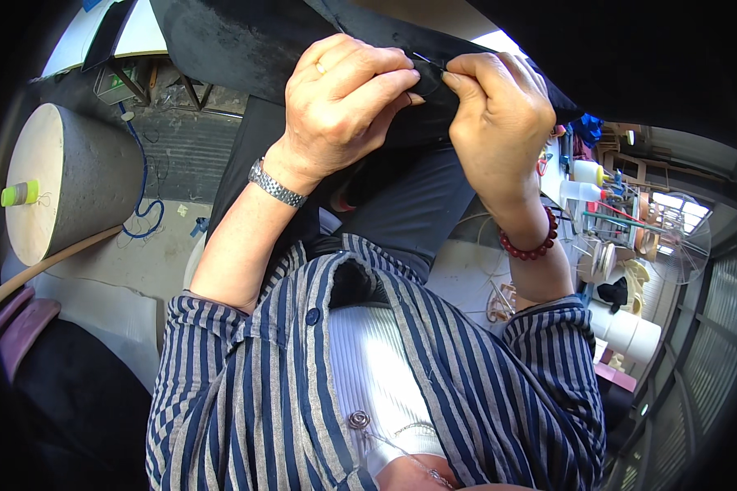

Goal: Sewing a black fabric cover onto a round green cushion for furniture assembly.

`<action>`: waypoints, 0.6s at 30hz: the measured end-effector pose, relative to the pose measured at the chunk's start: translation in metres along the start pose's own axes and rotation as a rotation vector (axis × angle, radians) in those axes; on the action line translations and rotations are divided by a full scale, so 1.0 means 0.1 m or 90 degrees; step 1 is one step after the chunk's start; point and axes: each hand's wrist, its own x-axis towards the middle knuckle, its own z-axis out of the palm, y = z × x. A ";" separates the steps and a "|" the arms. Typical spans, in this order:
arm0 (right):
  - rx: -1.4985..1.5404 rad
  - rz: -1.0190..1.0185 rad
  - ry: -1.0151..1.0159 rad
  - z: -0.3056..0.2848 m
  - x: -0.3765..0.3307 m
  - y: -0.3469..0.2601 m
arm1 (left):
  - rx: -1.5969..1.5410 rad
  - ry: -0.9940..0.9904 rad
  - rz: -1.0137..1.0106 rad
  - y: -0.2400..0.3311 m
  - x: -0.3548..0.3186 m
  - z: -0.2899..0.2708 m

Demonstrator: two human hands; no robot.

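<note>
the black fabric (pixel 246 41) is hanging limp and folding wherever it is pinched, so it is looking soft and pliable, fairly light in the part being held, though the whole sheet spreading across the top of the view is probably dragging with some weight. it is not looking slippery; the surface is matte and a little fuzzy, so fingers are likely getting good purchase on it. it is unlikely to break, but the needle (pixel 427 60) poking out at the fold is thin and sharp, so the safest hold is on the cloth just either side of it, close to the edge being worked, rather than out on the loose hanging part.

the fabric is being held up in front of the person's chest, above the striped shirt (pixel 246 385), draping away over the lap. the left hand (pixel 348 102) is curling shut on a bunched fold of it, thumb pressing against the forefinger. the right hand (pixel 499 114) is pinching closed on the same fold just beside the left, fingertips meeting at the needle; whether it is gripping the needle itself or only the cloth is hard to tell.

the cloth is looking plain black, unpatterned, with a dull nap and a folded edge. a steel watch (pixel 277 185) is sitting on the left wrist and a red bead bracelet (pixel 531 245) on the right.
</note>
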 end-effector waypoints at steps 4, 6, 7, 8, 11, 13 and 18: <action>0.010 0.020 0.060 0.08 -0.02 -0.02 | 0.030 0.020 0.033 0.00 0.01 0.03; 0.031 0.037 0.041 0.09 -0.02 -0.02 | 0.047 0.027 0.044 0.00 0.00 0.02; 0.062 0.033 0.023 0.04 0.01 0.00 | 0.047 0.024 0.040 -0.01 -0.02 0.01; 0.091 0.040 0.012 -0.02 0.04 -0.02 | 0.048 0.021 0.035 -0.01 -0.03 -0.01; 0.037 0.016 0.027 -0.11 0.05 0.00 | 0.054 0.024 0.043 0.01 -0.01 0.02; -0.001 -0.034 0.007 -0.07 0.13 -0.04 | 0.061 0.019 0.048 0.02 -0.01 0.02; -0.128 -0.019 -0.216 -0.11 0.29 -0.22 | 0.070 0.037 0.048 0.02 0.01 0.04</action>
